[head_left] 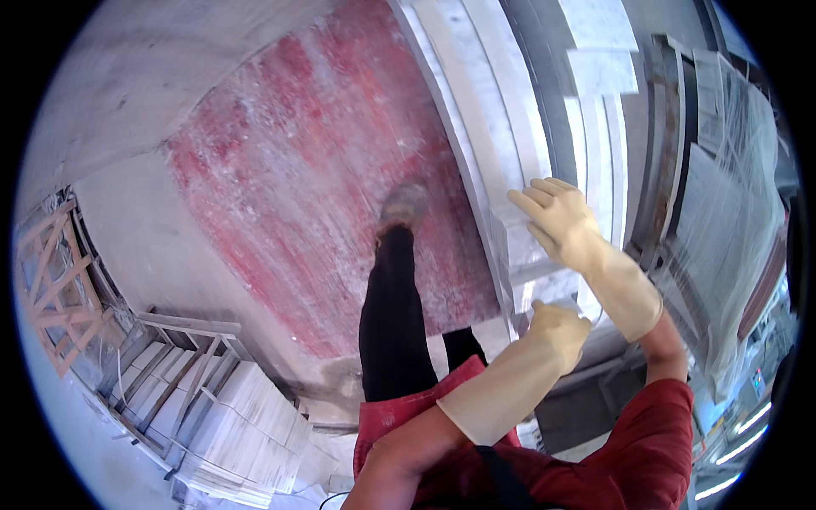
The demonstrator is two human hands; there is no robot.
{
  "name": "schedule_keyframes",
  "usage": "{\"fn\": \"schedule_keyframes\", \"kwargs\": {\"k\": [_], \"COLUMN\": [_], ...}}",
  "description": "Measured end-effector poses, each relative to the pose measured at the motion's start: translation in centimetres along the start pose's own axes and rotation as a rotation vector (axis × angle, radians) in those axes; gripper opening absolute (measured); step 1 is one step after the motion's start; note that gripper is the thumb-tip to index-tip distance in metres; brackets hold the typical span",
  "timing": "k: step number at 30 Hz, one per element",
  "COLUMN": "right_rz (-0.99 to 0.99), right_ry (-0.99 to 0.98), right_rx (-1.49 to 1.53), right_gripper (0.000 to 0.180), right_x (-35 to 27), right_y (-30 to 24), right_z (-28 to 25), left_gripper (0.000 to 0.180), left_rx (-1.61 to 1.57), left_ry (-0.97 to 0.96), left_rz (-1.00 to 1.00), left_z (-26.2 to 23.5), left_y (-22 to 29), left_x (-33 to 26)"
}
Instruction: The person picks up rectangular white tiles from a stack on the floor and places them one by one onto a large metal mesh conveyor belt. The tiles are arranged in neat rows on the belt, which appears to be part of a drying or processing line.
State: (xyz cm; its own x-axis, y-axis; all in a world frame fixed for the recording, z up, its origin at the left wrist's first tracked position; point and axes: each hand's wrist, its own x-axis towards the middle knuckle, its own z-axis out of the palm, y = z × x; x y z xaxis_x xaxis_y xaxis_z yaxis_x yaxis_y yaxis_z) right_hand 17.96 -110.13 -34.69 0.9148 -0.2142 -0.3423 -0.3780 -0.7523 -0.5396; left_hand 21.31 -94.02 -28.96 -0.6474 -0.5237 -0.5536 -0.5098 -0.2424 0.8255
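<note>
Both my hands wear cream rubber gloves. My right hand (pixel 558 221) is flat and open, its fingers spread against the edges of pale stone slabs (pixel 501 127) that stand stacked on edge at the upper right. My left hand (pixel 559 327) is curled at the lower end of the same stack, fingers wrapped over a slab's edge. My red sleeves come in from the bottom. My leg in dark trousers (pixel 391 314) and a dusty shoe (pixel 403 206) stand on a red-stained floor (pixel 314 170).
A wooden crate frame (pixel 51 280) stands at the far left. Stacks of pale tiles on a rack (pixel 221 416) fill the lower left. More slabs wrapped in clear plastic (pixel 722 212) lean at the right. Grey concrete floor (pixel 136 93) lies beyond the red patch.
</note>
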Motion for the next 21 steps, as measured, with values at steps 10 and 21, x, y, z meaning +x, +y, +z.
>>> {"fn": "schedule_keyframes", "kwargs": {"k": [10,21], "right_rz": [0.215,0.032], "right_ry": [0.641,0.622], "right_rx": [-0.003,0.428], "right_gripper": [0.101,0.114], "right_x": [21.3,36.2], "right_y": [11.2,13.9], "right_z": [-11.9,-11.1], "left_gripper": [0.04,0.034], "left_rx": [-0.077,-0.159], "left_ry": [0.075,0.112], "left_rz": [0.005,-0.04], "left_z": [-6.6,-11.9], "left_y": [-0.8,-2.8], "left_x": [-1.2,-4.1]}}
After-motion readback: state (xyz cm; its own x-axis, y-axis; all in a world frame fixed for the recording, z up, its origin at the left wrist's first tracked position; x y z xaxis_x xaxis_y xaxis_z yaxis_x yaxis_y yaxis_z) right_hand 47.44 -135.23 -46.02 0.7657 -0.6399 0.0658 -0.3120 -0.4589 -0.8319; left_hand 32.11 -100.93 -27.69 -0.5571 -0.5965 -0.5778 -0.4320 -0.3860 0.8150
